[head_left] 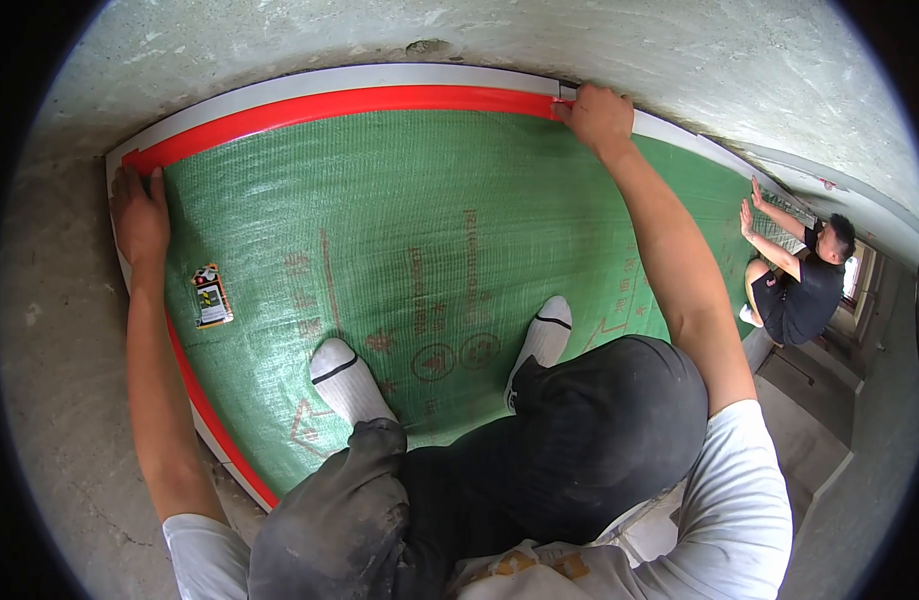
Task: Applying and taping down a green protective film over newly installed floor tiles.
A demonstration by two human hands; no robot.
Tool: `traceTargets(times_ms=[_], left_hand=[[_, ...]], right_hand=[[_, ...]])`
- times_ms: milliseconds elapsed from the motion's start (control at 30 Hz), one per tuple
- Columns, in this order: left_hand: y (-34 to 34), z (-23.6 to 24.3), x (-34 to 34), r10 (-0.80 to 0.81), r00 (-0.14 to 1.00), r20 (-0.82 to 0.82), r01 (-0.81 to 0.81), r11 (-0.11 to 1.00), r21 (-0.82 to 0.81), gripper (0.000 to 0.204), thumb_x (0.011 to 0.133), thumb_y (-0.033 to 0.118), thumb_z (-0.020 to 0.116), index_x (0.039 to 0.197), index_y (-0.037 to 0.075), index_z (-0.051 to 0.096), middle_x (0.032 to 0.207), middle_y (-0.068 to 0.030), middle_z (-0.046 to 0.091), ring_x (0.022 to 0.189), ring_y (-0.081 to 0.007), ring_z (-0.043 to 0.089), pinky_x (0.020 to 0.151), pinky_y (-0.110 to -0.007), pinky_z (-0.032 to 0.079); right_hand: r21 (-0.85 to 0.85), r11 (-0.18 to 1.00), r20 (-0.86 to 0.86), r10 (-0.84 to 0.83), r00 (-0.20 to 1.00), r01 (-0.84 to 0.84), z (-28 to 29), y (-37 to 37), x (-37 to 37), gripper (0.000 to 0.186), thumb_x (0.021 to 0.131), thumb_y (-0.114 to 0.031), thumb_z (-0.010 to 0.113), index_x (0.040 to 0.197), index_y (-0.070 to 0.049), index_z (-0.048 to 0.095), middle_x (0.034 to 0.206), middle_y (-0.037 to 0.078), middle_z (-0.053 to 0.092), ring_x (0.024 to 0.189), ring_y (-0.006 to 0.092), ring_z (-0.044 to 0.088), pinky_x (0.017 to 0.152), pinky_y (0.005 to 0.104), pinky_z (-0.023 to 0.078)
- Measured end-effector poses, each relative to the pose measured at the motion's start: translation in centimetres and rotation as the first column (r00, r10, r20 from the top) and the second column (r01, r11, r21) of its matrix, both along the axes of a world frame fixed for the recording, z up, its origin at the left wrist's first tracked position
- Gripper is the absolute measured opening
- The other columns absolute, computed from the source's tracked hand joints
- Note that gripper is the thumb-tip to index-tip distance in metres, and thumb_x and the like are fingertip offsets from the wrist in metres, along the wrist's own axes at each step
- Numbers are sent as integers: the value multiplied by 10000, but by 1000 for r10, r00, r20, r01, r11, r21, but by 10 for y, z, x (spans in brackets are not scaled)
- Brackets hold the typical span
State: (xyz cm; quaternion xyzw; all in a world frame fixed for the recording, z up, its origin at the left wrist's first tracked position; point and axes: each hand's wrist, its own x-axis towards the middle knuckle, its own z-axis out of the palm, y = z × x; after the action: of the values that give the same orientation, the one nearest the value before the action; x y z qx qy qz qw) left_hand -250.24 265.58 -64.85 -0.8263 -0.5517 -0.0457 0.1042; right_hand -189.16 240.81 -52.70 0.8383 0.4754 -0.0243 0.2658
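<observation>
A strip of red tape (360, 102) runs along the far edge of a green woven floor covering (460, 220). My right hand (600, 118) has its fingers closed at the strip's right end. At the far left corner, my left hand (140, 220) touches the strip's left end, with thumb and fingers apart; its fingertips rest by the corner. Under the tape's outer side lies a white border (310, 84). Another length of red tape (215, 400) follows the covering's left edge, below my left forearm.
My feet in white socks (350, 385) stand on the covering. A small printed card (212, 300) lies near my left forearm. Bare concrete walls (700, 60) bound the far side. At the right another person (805, 280) crouches, hands held toward the covering's edge.
</observation>
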Motion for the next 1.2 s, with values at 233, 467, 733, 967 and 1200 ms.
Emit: traceTargets(times_ms=[233,467,733,967,1200], left_hand=[[-1,1,0,12,1000,-22,-12,1000,-20,631,1083,470,446,1457,-35,505,1529,-273,489,1404,-417,484,1161,-497,391],[1,-6,-3,-33,999,22,32,998,50,654,1091,479,433,1463,-55,496,1525,-285,489,1390,-438,494,1159,-500,395],[-1,-3,-2,-12,1000,8,12,1000,23,655,1093,476,430,1471,-55,490,1532,-288,481,1405,-435,478,1174,-490,381],[-6,0,4,36,998,42,-35,999,-6,667,1097,475,415,1519,-41,437,1570,-272,443,1453,-420,427,1209,-492,337],[-23,-4,13,72,991,115,-71,997,-14,738,1086,488,435,1590,-39,324,1632,-267,354,1531,-398,320,1266,-512,230]], right_hand=[[-16,1000,31,1,1000,0,36,9,1,491,879,-579,717,969,-103,794,974,136,780,955,317,748,908,460,518],[-56,998,42,-19,999,21,17,7,1,482,872,-566,736,1004,-105,791,1001,129,783,982,308,750,906,473,526],[-72,997,4,-28,1000,28,2,13,-3,467,882,-568,720,989,-119,792,1007,110,786,991,302,749,910,453,523],[-74,997,-2,-18,1000,18,-4,12,-2,457,902,-561,699,987,-121,792,1003,112,786,996,304,748,952,475,508],[-31,999,61,44,997,-42,-15,4,2,506,900,-584,690,971,-91,781,965,151,777,959,333,752,897,512,553]])
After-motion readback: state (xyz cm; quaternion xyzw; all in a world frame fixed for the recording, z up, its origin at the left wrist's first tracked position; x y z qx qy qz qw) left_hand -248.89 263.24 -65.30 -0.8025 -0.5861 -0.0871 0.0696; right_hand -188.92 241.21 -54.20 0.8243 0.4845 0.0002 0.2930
